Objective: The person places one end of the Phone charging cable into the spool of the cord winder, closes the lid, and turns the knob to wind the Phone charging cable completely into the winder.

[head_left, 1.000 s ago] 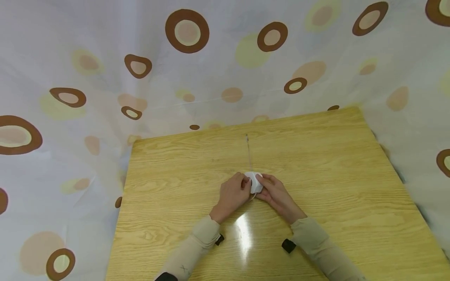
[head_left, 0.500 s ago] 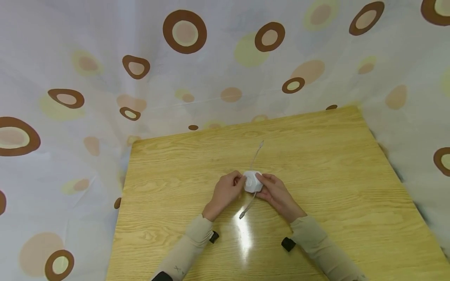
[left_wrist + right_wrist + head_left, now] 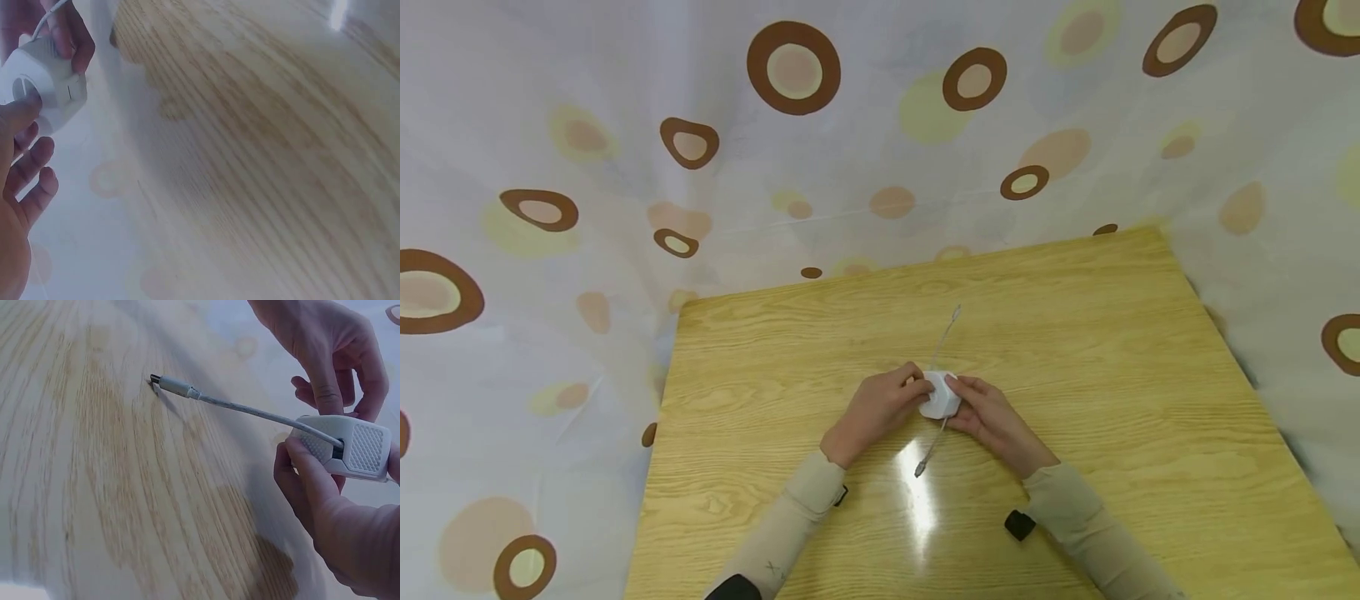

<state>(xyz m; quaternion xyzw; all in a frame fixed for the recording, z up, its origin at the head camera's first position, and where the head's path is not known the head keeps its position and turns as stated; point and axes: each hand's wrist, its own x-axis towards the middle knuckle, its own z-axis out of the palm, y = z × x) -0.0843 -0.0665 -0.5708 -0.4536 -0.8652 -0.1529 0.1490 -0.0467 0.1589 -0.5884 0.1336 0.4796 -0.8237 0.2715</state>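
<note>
A white faceted cable winder (image 3: 941, 405) is held just above the table by my right hand (image 3: 996, 427), thumb on its upper side and fingers around and below it. My left hand (image 3: 874, 408) has its thumb and a finger on the round dial of the winder (image 3: 59, 84), pinching at its raised ridge; the other fingers are loosely bent. From opposite sides of the winder run two short lengths of thin cable. One ends in a plug pointing away, the other in a metal-tipped plug (image 3: 175, 386) pointing toward me.
The wooden table (image 3: 775, 358) lies under both hands, with a bright reflection near the middle front. Behind it and at both sides hangs a pale sheet (image 3: 880, 125) with brown and yellow rings. Black wrist straps sit on both sleeves.
The cable ends have swung from nearly straight back to a slant, and the near plug came into sight. My left fingers moved to the winder's edge, then back onto its dial.
</note>
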